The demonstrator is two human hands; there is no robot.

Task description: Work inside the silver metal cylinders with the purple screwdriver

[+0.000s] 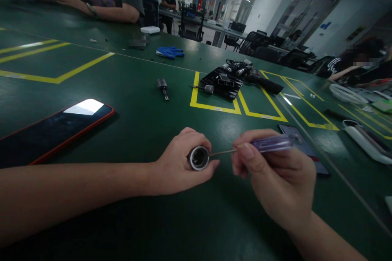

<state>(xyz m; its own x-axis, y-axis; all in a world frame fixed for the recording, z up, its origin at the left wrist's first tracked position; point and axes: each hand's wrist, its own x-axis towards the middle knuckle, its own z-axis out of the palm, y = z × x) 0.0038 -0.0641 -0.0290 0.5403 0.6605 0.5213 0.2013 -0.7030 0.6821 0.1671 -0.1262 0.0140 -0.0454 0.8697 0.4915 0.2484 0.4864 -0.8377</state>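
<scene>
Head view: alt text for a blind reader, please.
The left hand grips a hollow cylinder, open end facing the camera, while the right hand points a purple-handled screwdriver at its side. A red-edged phone and blue glove lie on the green table.

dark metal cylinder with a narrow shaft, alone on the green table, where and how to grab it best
I'd pinch the dark metal cylinder across its thick body, coming down from above: it seems to lie flat, narrow shaft toward the camera, sides clear.
</scene>
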